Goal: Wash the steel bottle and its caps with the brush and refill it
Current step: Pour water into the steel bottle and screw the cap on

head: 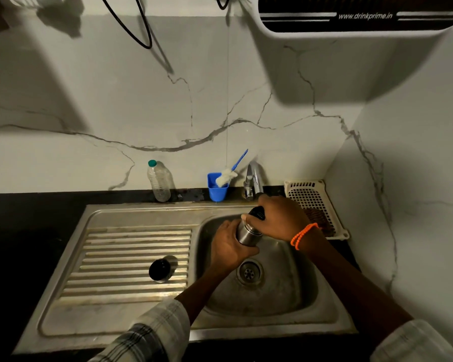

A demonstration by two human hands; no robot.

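left hand (229, 246) grips cylindrical steel bottle (246, 232) over steel sink basin (280, 296) | right hand (277, 218) wraps its black cap (256, 213) | second black round cap (159, 270) on ribbed drainboard (110, 257) | white-bristled blue-handled brush (229, 173) in blue cup (217, 190)

the steel bottle (247, 232) is shiny silver with a black cap (257, 213) on top, and another black cap (159, 269) sits on the grey ribbed drainboard (131, 259). the brush (229, 173) has white bristles and a blue handle, standing in a blue cup (217, 189). clear plastic bottle (159, 182) has a green lid. orange bead bracelet (302, 235) on the wrist, pale plaid sleeves (152, 333), white wall (141, 100) with grey marble veins, cream basket (315, 199), black counter (24, 231).
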